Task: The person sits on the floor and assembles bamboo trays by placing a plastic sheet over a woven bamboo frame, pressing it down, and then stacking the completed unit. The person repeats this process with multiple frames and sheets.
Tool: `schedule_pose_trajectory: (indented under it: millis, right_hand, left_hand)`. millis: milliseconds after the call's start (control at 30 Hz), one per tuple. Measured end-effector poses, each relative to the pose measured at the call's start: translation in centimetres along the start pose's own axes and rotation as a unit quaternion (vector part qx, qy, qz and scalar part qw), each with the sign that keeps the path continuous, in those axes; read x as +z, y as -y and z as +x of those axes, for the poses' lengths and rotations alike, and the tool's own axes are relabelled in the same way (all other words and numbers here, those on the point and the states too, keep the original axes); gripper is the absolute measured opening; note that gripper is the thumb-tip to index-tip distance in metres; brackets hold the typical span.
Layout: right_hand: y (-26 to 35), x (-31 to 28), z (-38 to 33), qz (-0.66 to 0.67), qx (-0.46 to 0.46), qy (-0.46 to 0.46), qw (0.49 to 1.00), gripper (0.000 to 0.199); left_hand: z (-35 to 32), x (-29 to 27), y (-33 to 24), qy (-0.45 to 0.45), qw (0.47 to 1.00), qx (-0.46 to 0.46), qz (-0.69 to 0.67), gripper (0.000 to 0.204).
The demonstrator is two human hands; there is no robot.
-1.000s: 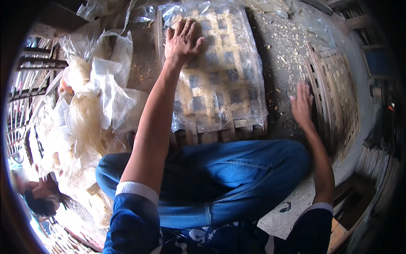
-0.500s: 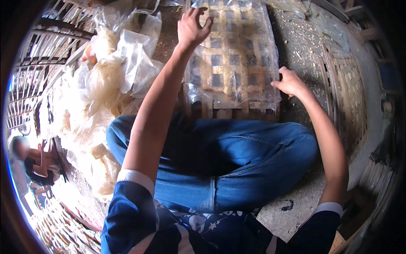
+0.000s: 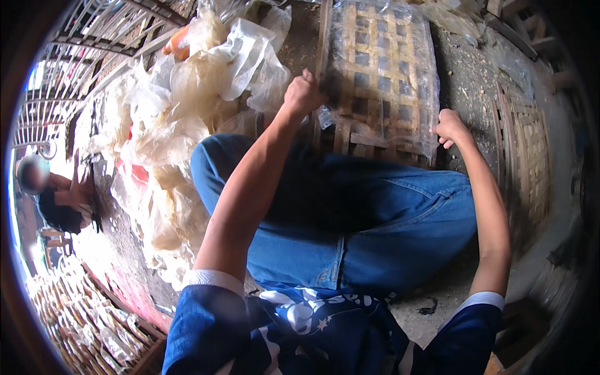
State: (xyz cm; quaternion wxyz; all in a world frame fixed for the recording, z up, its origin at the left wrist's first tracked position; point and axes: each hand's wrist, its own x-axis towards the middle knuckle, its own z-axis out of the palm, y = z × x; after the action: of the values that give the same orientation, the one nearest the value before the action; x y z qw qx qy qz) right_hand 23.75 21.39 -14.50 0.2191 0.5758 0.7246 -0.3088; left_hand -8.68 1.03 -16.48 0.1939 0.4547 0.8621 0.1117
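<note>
A woven bamboo rack [image 3: 362,151] lies in front of my crossed legs, with a clear plastic sheet [image 3: 390,81] spread over its slats. My left hand [image 3: 305,95] is closed at the rack's left edge, close to the sheet's bunched near corner. Its fingertips are in shadow, so what they grip is hidden. On the opposite side, my right hand [image 3: 451,128] is closed with thumb and fingers pinched at the sheet's right edge.
Crumpled plastic sheets [image 3: 181,106] are heaped at my left. Another woven rack [image 3: 528,144] lies on the right, beyond a floor strip strewn with crumbs [image 3: 465,75]. A person [image 3: 62,197] sits at far left, above a slatted rack [image 3: 87,319].
My left hand has come back toward me along the rack's left side and its spread fingers have closed. My right hand has closed at the sheet's edge. The whole view has shifted.
</note>
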Motion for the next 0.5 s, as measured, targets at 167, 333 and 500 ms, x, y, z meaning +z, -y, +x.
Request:
schedule_pose_trajectory:
  millis: [167,333,500]
  right_hand:
    - [-0.7,-0.2,-0.7,0.016,-0.004,0.006,1.0,0.034]
    - [-0.1,-0.2,-1.1,0.005,-0.009,-0.019,1.0,0.036]
    - [-0.6,-0.4,-0.3,0.011,0.002,0.029,1.0,0.054]
  left_hand:
    - [0.4,0.5,-0.9,-0.008,0.997,0.024,-0.073,0.037]
    - [-0.4,0.9,-0.5,-0.018,0.997,0.006,-0.077,0.042]
    - [-0.5,0.5,-0.1,0.04,0.999,0.014,-0.031,0.066]
